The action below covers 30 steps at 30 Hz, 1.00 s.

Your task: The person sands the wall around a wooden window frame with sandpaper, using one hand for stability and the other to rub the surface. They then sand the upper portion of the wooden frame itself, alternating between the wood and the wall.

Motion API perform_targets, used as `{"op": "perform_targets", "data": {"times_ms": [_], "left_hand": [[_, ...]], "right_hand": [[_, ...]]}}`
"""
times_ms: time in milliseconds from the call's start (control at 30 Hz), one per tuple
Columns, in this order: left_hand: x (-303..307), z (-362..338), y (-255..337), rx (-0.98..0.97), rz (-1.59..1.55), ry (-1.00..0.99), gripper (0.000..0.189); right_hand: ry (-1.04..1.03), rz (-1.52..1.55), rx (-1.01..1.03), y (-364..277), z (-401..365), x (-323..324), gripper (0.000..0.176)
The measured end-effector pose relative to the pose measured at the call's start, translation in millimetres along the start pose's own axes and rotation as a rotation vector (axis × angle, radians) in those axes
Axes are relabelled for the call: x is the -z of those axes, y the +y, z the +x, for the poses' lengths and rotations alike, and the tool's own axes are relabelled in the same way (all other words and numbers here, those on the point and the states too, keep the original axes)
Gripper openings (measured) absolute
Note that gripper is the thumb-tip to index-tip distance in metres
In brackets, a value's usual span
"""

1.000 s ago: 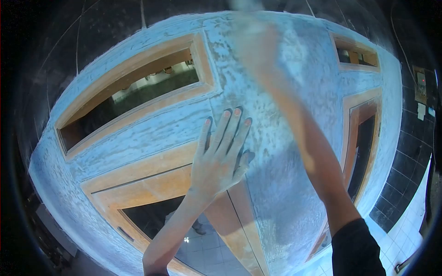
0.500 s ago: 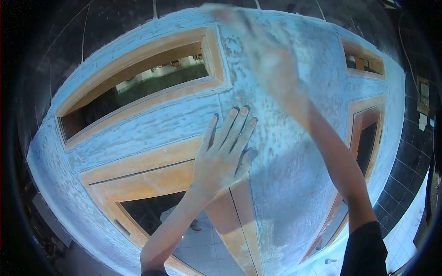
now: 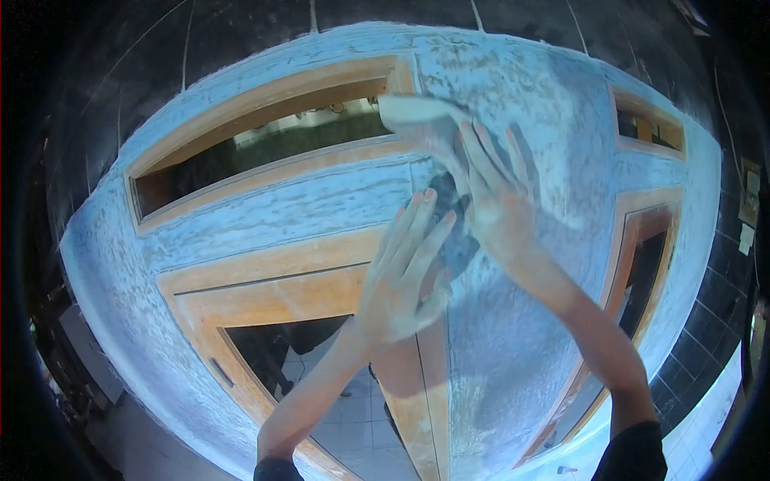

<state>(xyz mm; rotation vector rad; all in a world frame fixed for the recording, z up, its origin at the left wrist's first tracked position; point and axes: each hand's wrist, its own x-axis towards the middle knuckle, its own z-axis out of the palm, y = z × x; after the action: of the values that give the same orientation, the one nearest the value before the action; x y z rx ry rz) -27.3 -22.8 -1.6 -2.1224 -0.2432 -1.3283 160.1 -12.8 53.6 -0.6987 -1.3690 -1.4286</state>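
In the head view my right hand (image 3: 499, 200) is up at the patchy blue wall (image 3: 513, 88), fingers stretched. A pale, bendy sheet that looks like sandpaper (image 3: 417, 116) sticks out to the left from under its fingers, blurred by motion; the part beneath the hand is hidden. Lower and to the left, my left hand (image 3: 407, 276) has its fingers extended and spread, close against the wall beside the upper corner of a wooden door frame (image 3: 273, 268). Both hands look dusty with pale powder.
A wood-framed opening (image 3: 265, 120) lies above left, and a smaller one (image 3: 650, 124) at the right. Below that stands another wooden frame (image 3: 634, 232). Dark tiles (image 3: 702, 317) border the wall at right; a dark ceiling (image 3: 385, 12) runs above.
My right hand has come down from high on the wall, bringing the sheet with it. My left hand stays low by the door frame, and the view has shifted slightly.
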Motion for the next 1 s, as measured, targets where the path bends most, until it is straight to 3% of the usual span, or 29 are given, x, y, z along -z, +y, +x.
{"op": "perform_targets", "data": {"times_ms": [67, 167, 233, 400, 667, 767, 900, 967, 1000], "left_hand": [[12, 8, 16, 0.026, -0.121, 0.1, 0.072], [22, 18, 18, 0.053, 0.008, -0.03, 0.071], [17, 9, 1, 0.073, 0.031, -0.164, 0.071], [20, -22, -19, 0.011, 0.256, -0.185, 0.069], [6, 9, -34, -0.037, 0.273, 0.042, 0.062], [50, -17, -59, 0.011, 0.21, 0.048, 0.056], [105, -60, -96, 0.239, 0.408, 0.227, 0.049], [96, -64, -94, 0.335, 0.522, 0.313, 0.049], [73, -57, -82, 0.221, 0.295, 0.288, 0.047]], "right_hand": [[-0.066, -0.051, 0.001, -17, -18, 12, 0.039], [-0.173, 0.113, -0.009, -48, -64, 17, 0.047], [-0.24, 0.067, -0.043, -53, -71, 22, 0.051], [-0.233, 0.228, -0.32, -69, -91, 27, 0.052], [-0.083, 0.221, -0.711, -121, -170, 25, 0.05], [-0.08, 0.262, -0.818, -137, -186, 36, 0.05], [-0.085, 0.28, -0.869, -140, -228, 38, 0.05], [-0.005, 0.233, -0.908, -143, -238, 36, 0.052], [-0.01, 0.239, -0.907, -146, -240, 35, 0.052]]}}
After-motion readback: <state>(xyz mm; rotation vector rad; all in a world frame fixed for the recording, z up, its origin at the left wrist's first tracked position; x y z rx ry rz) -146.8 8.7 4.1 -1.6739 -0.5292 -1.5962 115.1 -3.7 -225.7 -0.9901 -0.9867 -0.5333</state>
